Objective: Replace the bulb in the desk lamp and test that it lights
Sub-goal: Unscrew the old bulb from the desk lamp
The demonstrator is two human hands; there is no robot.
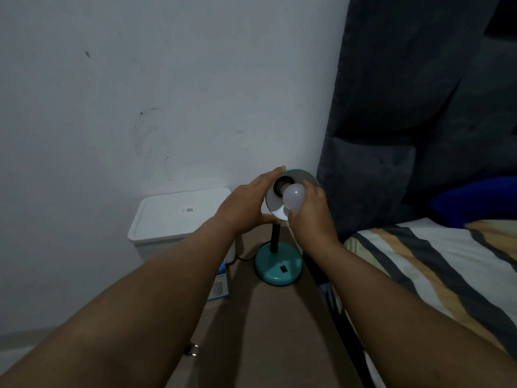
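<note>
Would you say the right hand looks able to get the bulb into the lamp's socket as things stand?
Probably yes. The right hand holds the bulb just in front of the socket, nothing lies between them, and the left hand grips the lamp shade by its rim, clear of the opening.

Dim rm. Scuffed white wall [140,93] at back; dark grey curtain [405,107] on right. Bed [433,264] w/ striped sheet, blue pillow [475,200]. Brown tabletop [265,331]; white lidded bin [179,217] beside it.
</note>
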